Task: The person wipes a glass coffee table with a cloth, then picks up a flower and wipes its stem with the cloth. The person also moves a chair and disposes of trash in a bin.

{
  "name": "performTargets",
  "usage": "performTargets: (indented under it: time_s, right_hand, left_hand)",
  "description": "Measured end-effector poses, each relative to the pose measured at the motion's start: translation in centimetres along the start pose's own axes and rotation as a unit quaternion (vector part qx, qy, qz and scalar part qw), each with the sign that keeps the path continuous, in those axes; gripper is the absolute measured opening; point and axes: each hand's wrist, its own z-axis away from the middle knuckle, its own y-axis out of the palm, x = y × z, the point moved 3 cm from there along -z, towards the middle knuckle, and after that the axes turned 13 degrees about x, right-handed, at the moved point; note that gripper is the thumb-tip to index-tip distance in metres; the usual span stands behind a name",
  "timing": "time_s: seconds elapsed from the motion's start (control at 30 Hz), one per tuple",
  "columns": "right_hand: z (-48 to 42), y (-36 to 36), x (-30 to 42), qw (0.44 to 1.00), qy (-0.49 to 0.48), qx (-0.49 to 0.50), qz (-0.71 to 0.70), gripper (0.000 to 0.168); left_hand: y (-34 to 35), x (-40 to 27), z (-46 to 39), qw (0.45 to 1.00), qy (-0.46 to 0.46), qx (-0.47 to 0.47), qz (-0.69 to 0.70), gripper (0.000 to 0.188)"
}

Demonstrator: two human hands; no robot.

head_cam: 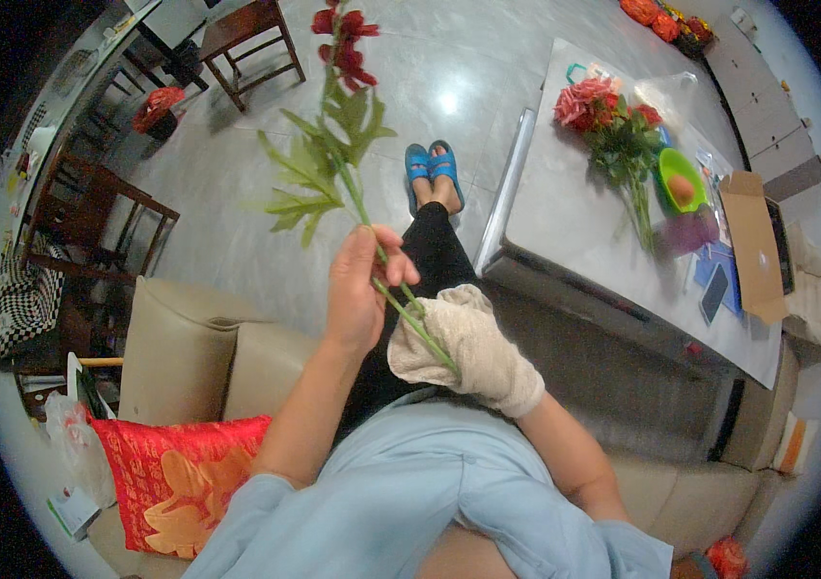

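My left hand pinches the green stem of an artificial flower between thumb and fingers. Its dark red blossoms are at the top of the view, with lobed green leaves below them. My right hand is covered by a beige cloth, and the lower stem ends lie across that cloth. The cloth hides my right fingers, so whether they grip the stem does not show. On the table to the right lies a bunch of pink and red flowers with green stems.
A lime green bowl holding a round orange-brown thing, a smartphone and an open cardboard box share the table. A red cushion rests on the beige sofa at left. Wooden chairs stand on the tiled floor.
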Motion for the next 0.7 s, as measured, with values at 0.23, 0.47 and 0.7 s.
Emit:
performTargets:
  time_s: [0.23,0.47,0.7]
  right_hand:
    - [-0.5,0.4,1.4,0.936,0.012,0.096,-0.338,0.024]
    - [-0.2,1.5,1.1,0.835,0.051,0.059,-0.544,0.019]
    - [-1.0,-2.2,4.1,0.998,0.036,0.02,-0.044,0.023]
  left_hand:
    - [-2.1,-3.2,-0.5,0.992,0.071,-0.094,-0.054,0.029]
    - [-2.7,-2.7,0.1,0.985,0.071,-0.147,-0.062,0.03]
    - [-2.4,-2.8,0.3,0.974,0.08,-0.193,-0.082,0.029]
